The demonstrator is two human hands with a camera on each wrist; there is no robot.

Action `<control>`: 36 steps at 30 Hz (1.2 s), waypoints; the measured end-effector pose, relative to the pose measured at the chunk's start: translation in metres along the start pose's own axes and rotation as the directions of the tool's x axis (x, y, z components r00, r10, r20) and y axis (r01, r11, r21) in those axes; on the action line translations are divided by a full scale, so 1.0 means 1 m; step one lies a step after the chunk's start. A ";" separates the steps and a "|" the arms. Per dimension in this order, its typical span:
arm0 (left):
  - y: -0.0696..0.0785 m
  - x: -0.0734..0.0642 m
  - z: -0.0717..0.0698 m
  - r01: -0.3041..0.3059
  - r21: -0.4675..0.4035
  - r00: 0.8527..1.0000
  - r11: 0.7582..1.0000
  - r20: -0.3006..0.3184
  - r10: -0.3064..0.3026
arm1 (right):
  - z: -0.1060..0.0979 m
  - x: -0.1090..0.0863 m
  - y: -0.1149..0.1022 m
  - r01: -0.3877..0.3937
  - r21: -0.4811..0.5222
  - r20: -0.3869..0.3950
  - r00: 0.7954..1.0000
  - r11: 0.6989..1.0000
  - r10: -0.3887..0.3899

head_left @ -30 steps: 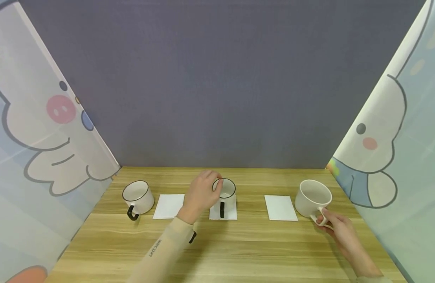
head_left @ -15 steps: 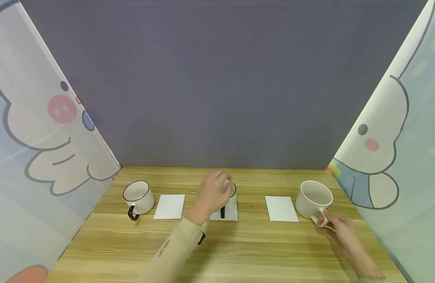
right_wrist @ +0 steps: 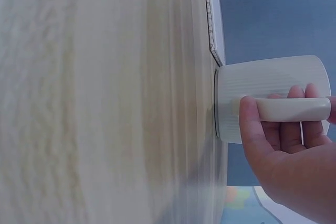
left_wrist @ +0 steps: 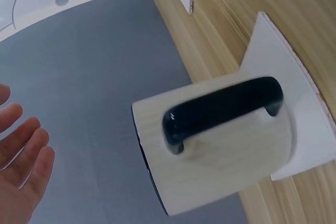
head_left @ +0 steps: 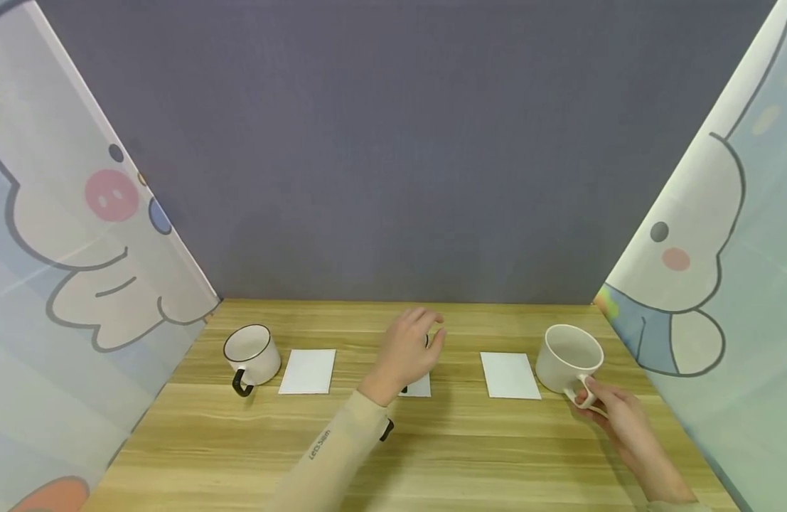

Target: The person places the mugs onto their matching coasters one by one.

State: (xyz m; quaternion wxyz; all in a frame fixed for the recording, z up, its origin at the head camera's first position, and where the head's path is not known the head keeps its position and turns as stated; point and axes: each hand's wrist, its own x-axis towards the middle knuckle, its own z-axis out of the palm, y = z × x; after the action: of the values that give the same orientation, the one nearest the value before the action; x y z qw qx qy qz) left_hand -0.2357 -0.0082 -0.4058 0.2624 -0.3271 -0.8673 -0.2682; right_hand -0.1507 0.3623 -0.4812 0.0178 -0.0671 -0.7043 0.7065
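We judge the work to be partway along: of the three mugs we see, only the middle mug [left_wrist: 231, 156], with its black handle, stands on a white card, the middle card [head_left: 420, 387] at the lower centre of the head view. Two look left to do — the left mug [head_left: 255, 364] at lower left stands on wood beside the left card [head_left: 307, 371], and the plain white mug [head_left: 562, 363] at lower right stands just beside the right card [head_left: 511, 375]. Our left hand [head_left: 404, 352] is apart from the middle mug, fingers loosely spread, holding nothing. Our right hand [head_left: 618, 418] pinches the white mug's handle, fingers curled round it. For writing, the left sleeve [head_left: 337, 455] reads something like "Lets Slim" — the second word is unclear; we find no brand on the mugs.
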 end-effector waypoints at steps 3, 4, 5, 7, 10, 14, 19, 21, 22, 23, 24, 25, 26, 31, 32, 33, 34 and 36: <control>0.002 0.002 0.002 0.002 -0.010 1.000 1.000 0.001 -0.002 | 0.000 0.000 0.000 -0.004 -0.004 0.000 1.000 1.000 0.004; 0.002 0.002 0.003 0.005 -0.008 1.000 1.000 0.005 -0.005 | 0.000 0.000 -0.001 -0.006 -0.006 0.001 1.000 1.000 0.006; 0.002 0.002 0.003 0.009 -0.008 1.000 1.000 0.009 -0.009 | 0.000 0.000 -0.001 -0.009 -0.010 0.001 1.000 1.000 0.009; 0.003 0.003 0.005 0.016 -0.016 1.000 1.000 0.018 -0.016 | 0.000 0.000 -0.001 -0.013 -0.014 -0.001 1.000 1.000 0.013; 0.004 0.004 0.007 0.022 -0.031 0.999 0.999 0.029 -0.021 | 0.000 0.001 -0.002 -0.017 -0.013 -0.007 1.000 1.000 0.017; 0.008 0.007 0.009 0.032 -0.059 0.999 0.998 0.043 -0.029 | 0.001 0.001 -0.003 -0.020 -0.011 -0.012 1.000 1.000 0.020; 0.014 0.009 0.014 0.056 -0.081 0.996 0.995 0.078 -0.049 | 0.001 0.000 -0.003 -0.018 -0.001 -0.012 1.000 1.000 0.018; 0.016 0.010 0.017 0.061 -0.086 0.995 0.994 0.085 -0.054 | 0.001 0.000 -0.002 -0.016 0.006 -0.013 1.000 1.000 0.017; 0.017 0.011 0.018 0.063 -0.089 0.995 0.994 0.088 -0.055 | 0.001 0.000 -0.002 -0.016 0.011 -0.014 1.000 1.000 0.016; 0.018 0.011 0.019 0.061 -0.092 0.995 0.994 0.086 -0.053 | 0.001 0.000 -0.001 -0.016 0.013 -0.015 1.000 1.000 0.016; 0.019 0.011 0.020 0.061 -0.099 0.995 0.993 0.085 -0.052 | 0.001 0.000 -0.001 -0.016 0.015 -0.015 1.000 1.000 0.016; 0.020 0.011 0.022 0.059 -0.104 0.995 0.993 0.082 -0.050 | 0.001 0.000 -0.001 -0.018 0.015 -0.016 1.000 1.000 0.018; 0.020 0.011 0.023 0.056 -0.109 0.996 0.992 0.076 -0.048 | 0.001 0.000 -0.001 -0.020 0.017 -0.016 1.000 1.000 0.020; 0.023 0.013 0.033 0.037 -0.112 0.998 0.993 0.054 -0.031 | 0.000 -0.002 -0.001 -0.032 -0.010 -0.014 0.999 0.999 0.032; 0.024 0.014 0.035 0.035 -0.110 0.998 0.993 0.054 -0.029 | 0.000 -0.002 -0.002 -0.034 -0.017 -0.013 0.999 0.999 0.034; 0.025 0.015 0.037 0.035 -0.108 0.998 0.994 0.056 -0.029 | 0.000 -0.002 -0.002 -0.035 -0.026 -0.012 0.999 0.999 0.034; 0.025 0.015 0.039 0.037 -0.110 0.998 0.993 0.061 -0.030 | 0.000 -0.002 -0.002 -0.035 -0.033 -0.011 0.999 0.999 0.035; 0.026 0.016 0.042 0.043 -0.112 0.997 0.993 0.075 -0.034 | 0.001 -0.001 -0.004 -0.038 -0.036 -0.012 0.999 0.999 0.037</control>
State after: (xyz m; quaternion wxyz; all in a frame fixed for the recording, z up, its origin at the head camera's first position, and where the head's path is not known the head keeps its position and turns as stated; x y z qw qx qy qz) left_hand -0.2395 0.0425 -0.4180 0.2065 -0.3342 -0.8657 -0.3101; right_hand -0.1496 0.3611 -0.4776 0.0076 -0.0847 -0.7155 0.6935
